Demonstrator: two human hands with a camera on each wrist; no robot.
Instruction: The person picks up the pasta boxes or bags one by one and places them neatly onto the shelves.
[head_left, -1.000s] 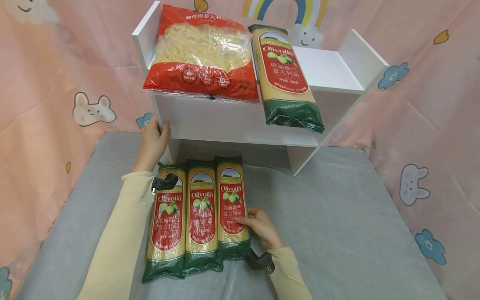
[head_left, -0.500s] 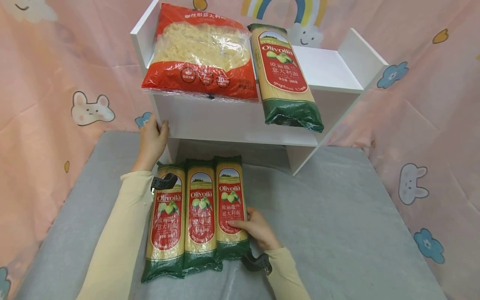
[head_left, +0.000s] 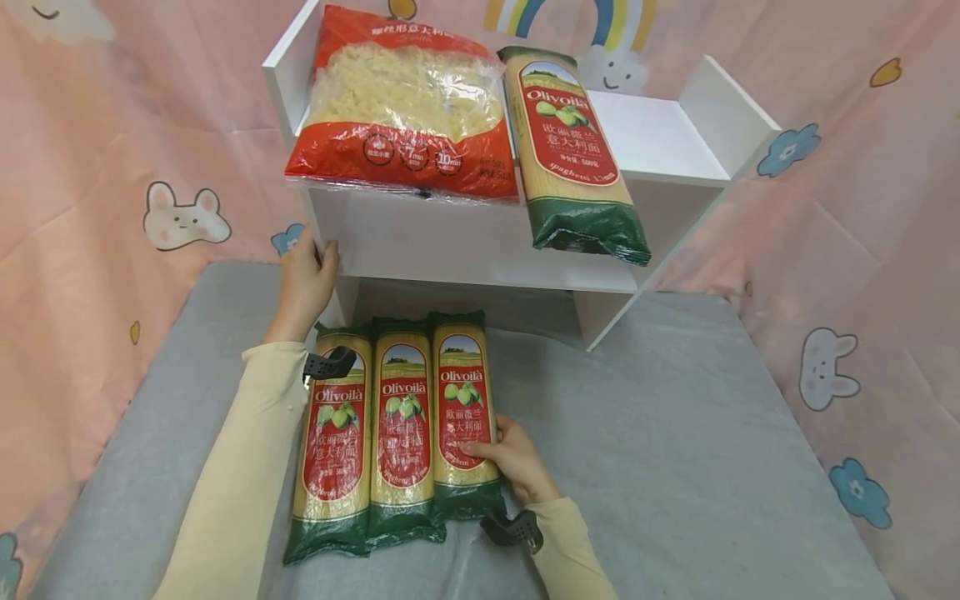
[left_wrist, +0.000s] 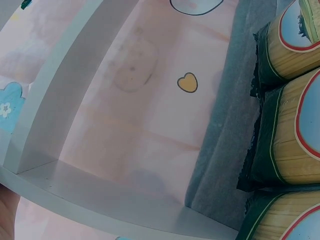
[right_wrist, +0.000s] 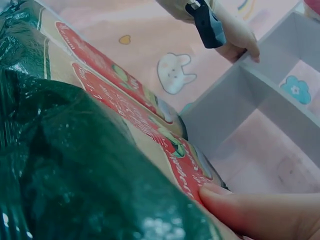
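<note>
Grey felt tabletop [head_left: 675, 433], pink cartoon drapes. Your right hand [head_left: 512, 460] pinches rightmost spaghetti packet [head_left: 463, 412] mid-length, thumb on label; likely stiff, brittle, slick film, so grip middle. Left hand [head_left: 303, 283] curls round white shelf [head_left: 480, 242] edge. Macaroni bag [head_left: 405, 104] above.

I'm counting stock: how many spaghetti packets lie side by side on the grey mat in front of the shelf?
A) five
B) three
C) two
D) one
B: three spaghetti packets lie side by side on the grey mat, the right hand gripping the rightmost one; a fourth packet lies on the white shelf instead.
</note>
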